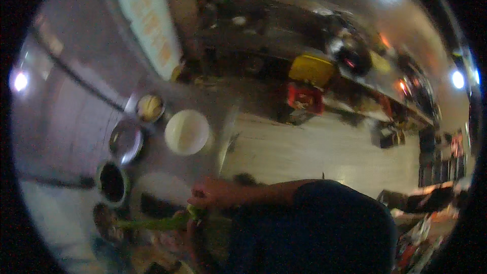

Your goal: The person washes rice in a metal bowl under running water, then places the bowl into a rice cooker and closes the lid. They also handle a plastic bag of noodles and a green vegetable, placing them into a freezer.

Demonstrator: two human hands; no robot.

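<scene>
My right hand point(203, 195) is curled at the near end of a long green stalk point(152, 223), probably a vegetable, and appears to grip it. The stalk stretches left over the counter towards a dark round dish point(102, 219). My left hand point(193, 228) is dim and blurred just below the right one, close to the same end of the stalk; its fingers cannot be made out. Beyond my hands lie a white round bowl or plate point(187, 132), a metal bowl point(126, 141) and a pale-rimmed pot with dark contents point(112, 182).
A small bowl with yellowish contents point(150, 108) stands by the metal bowl on the grey counter point(159, 160). A red crate point(305, 99) and a yellow container point(311, 70) are near a cluttered worktop. Pale floor point(304, 148) lies between. The picture is blurred and dark.
</scene>
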